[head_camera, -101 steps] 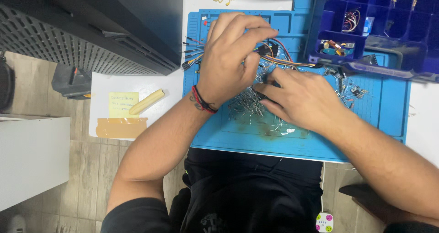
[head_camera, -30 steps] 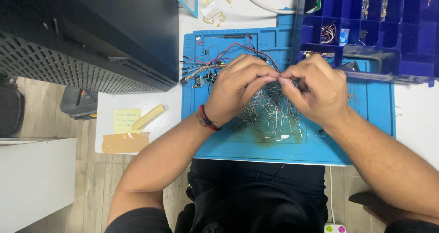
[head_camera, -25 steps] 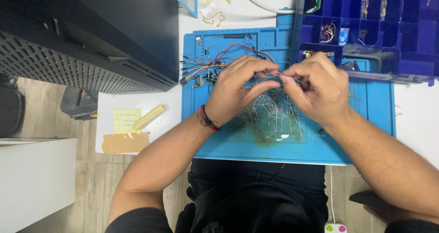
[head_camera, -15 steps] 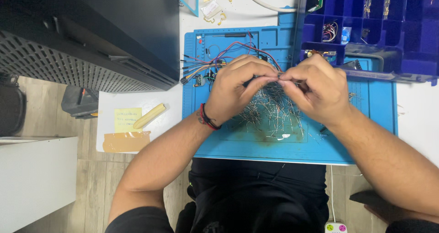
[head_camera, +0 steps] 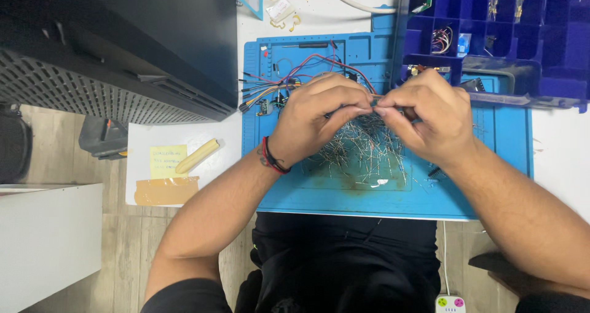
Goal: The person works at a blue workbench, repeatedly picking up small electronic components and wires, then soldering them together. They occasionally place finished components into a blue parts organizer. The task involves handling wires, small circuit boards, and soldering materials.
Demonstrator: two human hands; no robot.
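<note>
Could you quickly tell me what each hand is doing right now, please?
Left hand: closed, pinching a thin wire component at its fingertips.
Right hand: closed, pinching the same piece from the other side.

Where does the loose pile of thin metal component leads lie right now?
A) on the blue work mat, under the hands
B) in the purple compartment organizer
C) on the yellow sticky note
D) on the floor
A: the pile of leads is spread over the blue mat, just below the left hand and right hand.
</note>
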